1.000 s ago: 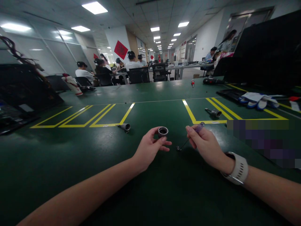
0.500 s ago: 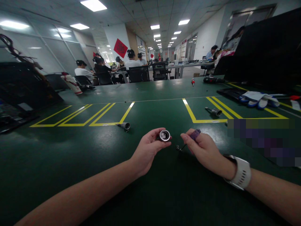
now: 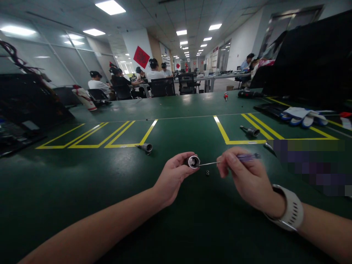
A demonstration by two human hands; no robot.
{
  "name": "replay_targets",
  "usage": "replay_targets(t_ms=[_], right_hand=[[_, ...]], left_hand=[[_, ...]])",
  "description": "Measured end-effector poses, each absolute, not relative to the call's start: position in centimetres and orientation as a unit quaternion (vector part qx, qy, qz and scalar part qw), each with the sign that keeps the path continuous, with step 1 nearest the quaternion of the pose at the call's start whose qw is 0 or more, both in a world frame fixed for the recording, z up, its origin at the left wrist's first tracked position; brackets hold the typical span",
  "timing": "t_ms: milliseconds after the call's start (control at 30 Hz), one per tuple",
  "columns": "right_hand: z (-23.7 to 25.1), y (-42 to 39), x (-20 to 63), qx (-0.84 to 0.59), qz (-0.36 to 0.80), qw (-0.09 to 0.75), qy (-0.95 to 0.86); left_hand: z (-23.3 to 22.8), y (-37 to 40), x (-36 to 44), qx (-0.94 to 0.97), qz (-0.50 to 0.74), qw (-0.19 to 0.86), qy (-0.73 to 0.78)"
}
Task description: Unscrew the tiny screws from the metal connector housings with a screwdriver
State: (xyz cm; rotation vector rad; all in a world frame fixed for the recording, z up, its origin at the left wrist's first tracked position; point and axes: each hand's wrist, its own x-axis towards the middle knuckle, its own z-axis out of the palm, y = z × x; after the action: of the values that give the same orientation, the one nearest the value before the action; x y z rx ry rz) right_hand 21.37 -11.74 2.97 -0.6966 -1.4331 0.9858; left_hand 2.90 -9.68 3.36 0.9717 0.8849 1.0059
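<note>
My left hand (image 3: pixel 177 170) grips a round metal cup-shaped part (image 3: pixel 193 162) by its side, with its open end facing me. The cup's inside is partly dark, with paler metal showing at the bottom. In my right hand (image 3: pixel 244 176) is a screwdriver (image 3: pixel 247 157) with a purple see-through handle. Its thin shaft points left, and the tip meets or nearly meets the cup's lower right rim; contact cannot be told. Just below the shaft, a couple of tiny metal pieces (image 3: pixel 207 172) lie on the green table (image 3: pixel 176 220).
Similar metal cups with shanks lie to the left (image 3: pixel 147 147) and right (image 3: pixel 251 131). White-and-blue gloves (image 3: pixel 304 116) rest at the right, beyond a blurred-out patch (image 3: pixel 310 167). Yellow tape (image 3: pixel 244 141) marks the table. A red tool (image 3: pixel 226 95) lies far back; people sit beyond.
My right hand has swung the screwdriver from pointing down at the tiny pieces to pointing left at the cup. Fewer tiny pieces show on the table. My left hand is nearly still.
</note>
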Motion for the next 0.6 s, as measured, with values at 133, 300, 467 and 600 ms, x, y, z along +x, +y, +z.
replay_targets(t_ms=[133, 300, 467, 600], right_hand=[[2.8, -12.2, 21.4, -0.321, 0.326, 0.530, -0.713], [3.5, -12.7, 21.2, -0.323, 0.252, 0.474, -0.780], [3.9, -13.1, 20.8, -0.297, 0.208, 0.437, -0.823], [4.0, -13.3, 20.6, -0.297, 0.186, 0.416, -0.839]], left_hand=[[3.4, -9.8, 2.9, 0.436, 0.442, 0.681, 0.389], [3.8, -10.1, 3.2, 0.434, 0.439, 0.679, 0.397], [4.2, -10.3, 3.2, 0.444, 0.432, 0.667, 0.414], [4.1, -10.3, 3.2, 0.460, 0.428, 0.653, 0.424]])
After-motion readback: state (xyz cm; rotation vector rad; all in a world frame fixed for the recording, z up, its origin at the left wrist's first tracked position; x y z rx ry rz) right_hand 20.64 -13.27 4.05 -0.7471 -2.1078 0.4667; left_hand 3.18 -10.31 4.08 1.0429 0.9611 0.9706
